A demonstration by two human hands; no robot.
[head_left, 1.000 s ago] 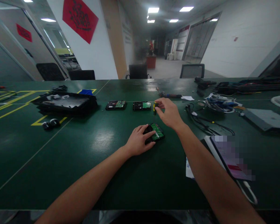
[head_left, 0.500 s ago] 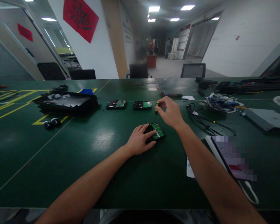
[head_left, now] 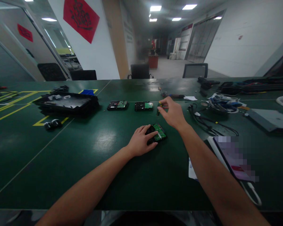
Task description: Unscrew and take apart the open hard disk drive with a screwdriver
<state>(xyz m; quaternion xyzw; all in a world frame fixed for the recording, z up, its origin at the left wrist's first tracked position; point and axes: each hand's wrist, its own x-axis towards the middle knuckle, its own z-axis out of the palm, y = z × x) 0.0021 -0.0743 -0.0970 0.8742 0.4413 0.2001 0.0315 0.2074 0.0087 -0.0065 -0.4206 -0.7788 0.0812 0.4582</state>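
Note:
Under my left hand (head_left: 141, 140) a hard drive (head_left: 160, 132) lies on the green table, its green circuit board facing up. The thumb is at the near side of the drive and the other fingers reach over its top, covering its left part. My right hand (head_left: 171, 111) pinches the yellow and black handle of a small screwdriver (head_left: 158, 110), held upright above the drive's far edge. The screwdriver's thin tip is too faint to tell whether it touches the drive.
Beyond my hands lie two more hard drives, one on the left (head_left: 117, 105) and one nearer the middle (head_left: 144, 106). A black tray (head_left: 68, 103) stands at left. To the right are black cables (head_left: 202, 121), a bundle of wires (head_left: 223, 103), a grey metal box (head_left: 270, 120) and a phone (head_left: 233, 158).
The yellow marking on the screwdriver's handle shows differently between my right fingers, as if the handle has turned slightly. My left hand and the hard drive under it have stayed in place.

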